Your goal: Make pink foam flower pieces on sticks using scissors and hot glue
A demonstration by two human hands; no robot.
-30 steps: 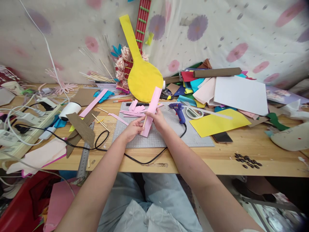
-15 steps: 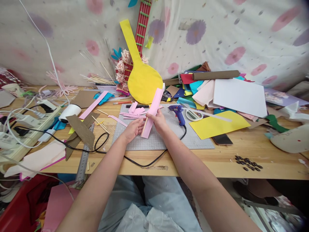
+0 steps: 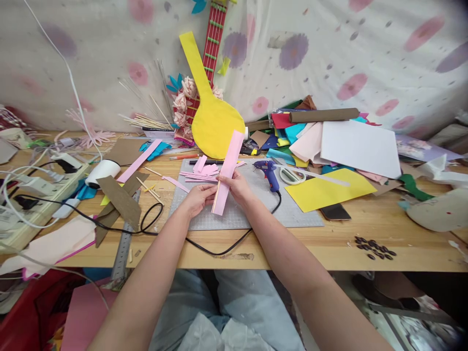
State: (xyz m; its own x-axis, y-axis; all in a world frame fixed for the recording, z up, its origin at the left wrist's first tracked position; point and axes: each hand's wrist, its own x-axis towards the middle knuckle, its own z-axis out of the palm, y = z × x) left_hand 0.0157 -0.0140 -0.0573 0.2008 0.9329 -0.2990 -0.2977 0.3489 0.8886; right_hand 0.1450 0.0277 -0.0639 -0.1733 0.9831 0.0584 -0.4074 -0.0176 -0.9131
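A long pink paper strip [image 3: 234,152] is held tilted over the grey cutting mat [image 3: 292,214]. My right hand [image 3: 239,186] grips its right edge, thumb on the face. From the left, my left hand [image 3: 201,199] pinches a thin wooden stick [image 3: 215,197] lying along the strip's left edge. Beyond my hands, several cut pink pieces [image 3: 204,168] lie on the mat beside a black pen [image 3: 190,162]. A blue glue gun [image 3: 269,174] rests right of my right hand, its black cord running under my forearms.
A yellow paddle-shaped piece [image 3: 217,124] leans on a red toy guitar [image 3: 212,48] at the back. Coloured sheets [image 3: 298,134] pile up right of it. A power strip [image 3: 47,202], brown scraps [image 3: 119,200] and a steel ruler [image 3: 124,253] lie left. Dark beads [image 3: 375,247] sit near the front right edge.
The strip's lower end has dropped slightly, and my left hand's fingers have closed in at the stick and strip edge. My right hand keeps its hold. The view has shifted slightly.
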